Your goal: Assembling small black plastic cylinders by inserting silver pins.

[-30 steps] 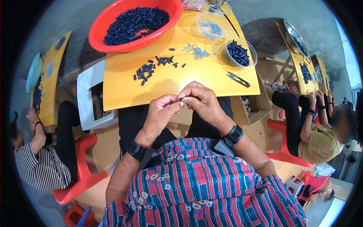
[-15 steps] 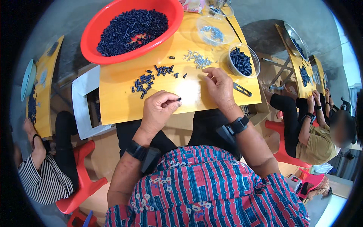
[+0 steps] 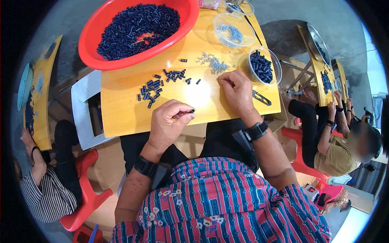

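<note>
My left hand [image 3: 167, 123] is closed at the table's front edge, thumb and finger pinching a small black tube-shaped piece [image 3: 192, 111] whose end shows at the fingertips. To its right, my right hand [image 3: 238, 92] has its fingertips pressed together beside a scatter of small clear parts [image 3: 214, 65]. Whatever lies between those fingertips is hidden or too small to make out. Left of centre, several small black tubes [image 3: 150, 90] lie in a loose heap on the yellow table [image 3: 133, 121].
A large red basin [image 3: 91, 60] of black pieces fills the far left. Clear tubs hold transparent parts [image 3: 229, 34] and black tubes [image 3: 260, 68] at the right. A black-handled cutter [image 3: 261, 98] lies beside my right hand. Other people [image 3: 50, 190] sit at tables on both sides.
My right hand's fingers have drawn together at the edge of the clear parts. The left hand stays almost in place with its black piece. The view has shifted slightly.
</note>
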`<move>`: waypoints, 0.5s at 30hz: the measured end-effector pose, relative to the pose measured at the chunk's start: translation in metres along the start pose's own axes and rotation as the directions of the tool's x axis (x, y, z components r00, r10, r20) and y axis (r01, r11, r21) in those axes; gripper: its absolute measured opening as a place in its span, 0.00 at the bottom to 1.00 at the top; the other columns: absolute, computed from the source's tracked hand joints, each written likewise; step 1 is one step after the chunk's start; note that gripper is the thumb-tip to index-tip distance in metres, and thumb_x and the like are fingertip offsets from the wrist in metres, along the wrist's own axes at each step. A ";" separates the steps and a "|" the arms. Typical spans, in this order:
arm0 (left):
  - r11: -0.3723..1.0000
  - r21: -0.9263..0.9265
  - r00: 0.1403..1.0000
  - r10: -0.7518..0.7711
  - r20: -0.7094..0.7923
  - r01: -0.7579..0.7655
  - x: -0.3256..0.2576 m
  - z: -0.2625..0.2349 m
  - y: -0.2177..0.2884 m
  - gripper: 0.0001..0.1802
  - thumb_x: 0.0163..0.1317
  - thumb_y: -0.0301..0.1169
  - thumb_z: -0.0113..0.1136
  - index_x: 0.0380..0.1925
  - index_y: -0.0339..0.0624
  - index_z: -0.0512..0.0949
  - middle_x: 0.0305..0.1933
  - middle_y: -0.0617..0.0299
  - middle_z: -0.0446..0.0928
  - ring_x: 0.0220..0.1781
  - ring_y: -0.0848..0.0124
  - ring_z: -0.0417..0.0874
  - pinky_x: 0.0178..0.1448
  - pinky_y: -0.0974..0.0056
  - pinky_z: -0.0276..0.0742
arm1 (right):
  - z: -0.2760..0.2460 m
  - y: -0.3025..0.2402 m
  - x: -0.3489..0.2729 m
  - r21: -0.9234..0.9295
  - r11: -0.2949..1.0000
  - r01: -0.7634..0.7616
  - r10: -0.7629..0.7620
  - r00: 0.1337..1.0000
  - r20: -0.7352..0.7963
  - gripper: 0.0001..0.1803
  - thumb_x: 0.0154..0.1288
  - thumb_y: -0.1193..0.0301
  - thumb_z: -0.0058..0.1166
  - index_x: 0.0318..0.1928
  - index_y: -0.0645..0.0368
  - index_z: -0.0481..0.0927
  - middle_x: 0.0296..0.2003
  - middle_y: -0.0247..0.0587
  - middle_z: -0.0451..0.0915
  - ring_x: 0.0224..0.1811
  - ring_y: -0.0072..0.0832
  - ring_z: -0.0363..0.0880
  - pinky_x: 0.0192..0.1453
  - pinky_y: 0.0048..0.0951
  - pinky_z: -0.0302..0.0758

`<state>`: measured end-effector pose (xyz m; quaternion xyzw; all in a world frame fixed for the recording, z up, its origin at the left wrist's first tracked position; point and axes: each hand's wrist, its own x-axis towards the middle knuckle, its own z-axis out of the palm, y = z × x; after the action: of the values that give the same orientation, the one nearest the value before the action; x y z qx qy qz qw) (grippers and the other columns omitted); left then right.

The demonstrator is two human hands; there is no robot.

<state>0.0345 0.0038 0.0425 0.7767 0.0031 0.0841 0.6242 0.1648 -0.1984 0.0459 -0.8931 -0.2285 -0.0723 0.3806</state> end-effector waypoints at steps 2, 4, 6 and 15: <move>1.000 -0.005 1.000 0.003 -0.001 -0.003 0.001 0.001 -0.001 0.06 0.55 0.21 0.69 0.33 0.34 0.83 0.31 0.60 0.81 0.30 0.75 0.82 0.37 0.71 0.78 | 0.001 0.000 -0.002 0.135 0.984 -0.115 0.121 0.992 -0.032 0.05 0.57 0.80 0.58 0.35 0.61 0.82 0.30 0.49 0.80 0.35 0.46 0.79 0.41 0.40 0.75; 1.000 -0.007 1.000 0.005 -0.002 -0.005 0.000 0.001 0.000 0.06 0.55 0.21 0.69 0.33 0.34 0.83 0.31 0.59 0.81 0.30 0.75 0.82 0.37 0.71 0.78 | 0.004 0.004 -0.001 0.121 0.991 -0.065 0.072 0.996 -0.056 0.04 0.57 0.80 0.58 0.34 0.61 0.83 0.30 0.49 0.80 0.34 0.46 0.78 0.40 0.40 0.75; 1.000 -0.001 1.000 0.015 -0.001 -0.015 0.000 0.001 0.000 0.06 0.55 0.21 0.69 0.33 0.34 0.83 0.31 0.60 0.81 0.30 0.75 0.82 0.36 0.71 0.78 | 0.004 0.005 0.000 0.107 0.994 -0.016 0.024 0.997 -0.079 0.04 0.57 0.80 0.58 0.34 0.61 0.83 0.29 0.49 0.79 0.34 0.46 0.78 0.39 0.40 0.74; 1.000 -0.013 1.000 0.013 -0.008 -0.014 -0.001 0.001 0.000 0.06 0.55 0.21 0.69 0.33 0.34 0.83 0.31 0.60 0.81 0.30 0.76 0.81 0.36 0.72 0.77 | 0.002 0.004 -0.003 -0.015 0.998 0.064 -0.065 0.997 -0.045 0.04 0.58 0.80 0.58 0.35 0.60 0.83 0.29 0.48 0.78 0.32 0.45 0.77 0.36 0.40 0.73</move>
<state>0.0338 0.0030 0.0421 0.7722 -0.0003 0.0914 0.6288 0.1642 -0.2002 0.0412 -0.8860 -0.2481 -0.1062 0.3771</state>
